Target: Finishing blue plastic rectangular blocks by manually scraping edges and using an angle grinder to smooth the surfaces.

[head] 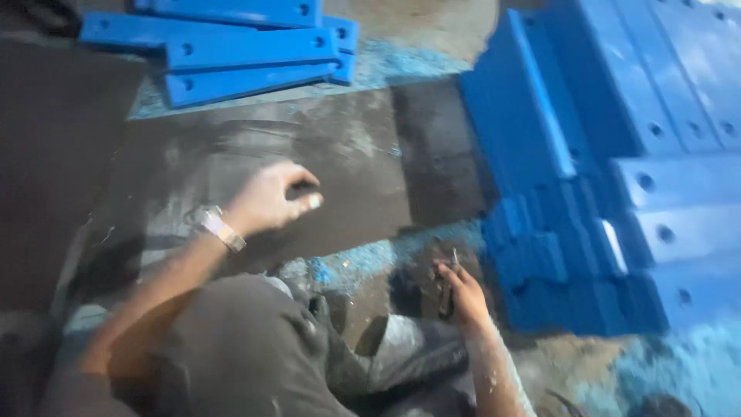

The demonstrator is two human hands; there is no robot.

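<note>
- Left hand [266, 199] curled on the dark sheet [309, 177], fingers closed round a small pale-tipped object [309, 201]; too blurred to tell its kind, possibly a marker or chalk.
- Watch [220, 229] on the left wrist.
- Right hand [461, 289] low near the knee, grip closed on a thin dark tool [448, 282] with a metal tip pointing up; kind not clear.
- Step in hand, as a judgement: marking or rubbing the face of the sheet, tool parked in the other hand.
- Next move likely calls for a steady press on the sheet and a flat, unshifting panel beneath the hand.
- Sheet: wide, flat, dark grey to black, dull, smeared with pale dusty streaks; lying on the floor straight ahead, between the two stacks of blue parts.
- Blue bars with holes [247, 50] piled at the far edge of the sheet; larger blue stepped blocks [617, 193] stacked to the right, just beside it.
- Blue shavings [363, 259] scattered on the floor along the sheet's near edge.
</note>
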